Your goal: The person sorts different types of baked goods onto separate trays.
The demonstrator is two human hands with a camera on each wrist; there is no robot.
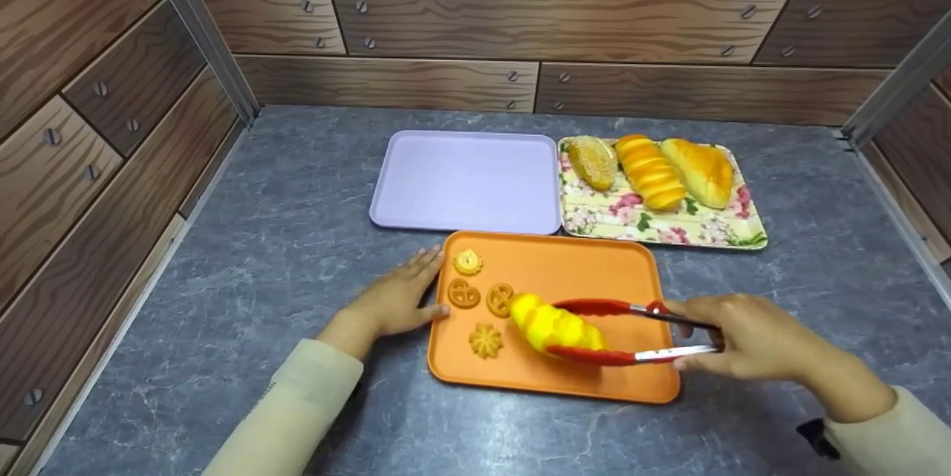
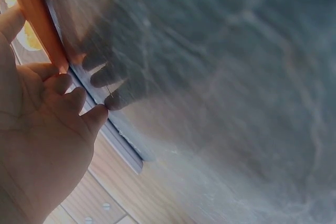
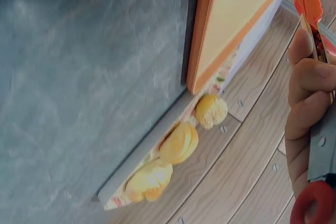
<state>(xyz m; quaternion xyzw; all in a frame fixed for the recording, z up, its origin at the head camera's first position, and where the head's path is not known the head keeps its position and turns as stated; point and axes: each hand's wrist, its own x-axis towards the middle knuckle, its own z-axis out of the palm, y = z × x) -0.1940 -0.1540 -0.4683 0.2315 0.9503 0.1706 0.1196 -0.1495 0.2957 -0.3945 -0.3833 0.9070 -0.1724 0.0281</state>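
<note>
My right hand (image 1: 750, 335) grips red-tipped metal tongs (image 1: 669, 351), their red ends on either side of a yellow toy bread (image 1: 557, 327) over the orange tray (image 1: 609, 268). In the right wrist view the fingers wrap round the tongs (image 3: 321, 145). My left hand (image 1: 394, 298) lies flat at the orange tray's left edge, thumb on the rim and fingers stretched along its side. Left of the bread, the tray bears two pretzel-shaped cookies (image 1: 463, 293), a round scalloped cookie (image 1: 468, 262) and a flower-shaped cookie (image 1: 486, 341).
Behind the orange tray lies a bare lilac tray (image 1: 468, 179). To its right, a floral tray (image 1: 594, 223) holds a seeded bun (image 1: 593, 162), a ridged loaf (image 1: 650, 173) and a triangular bread (image 1: 698, 171). Wood-patterned walls (image 1: 557, 23) enclose the grey table (image 1: 245, 238).
</note>
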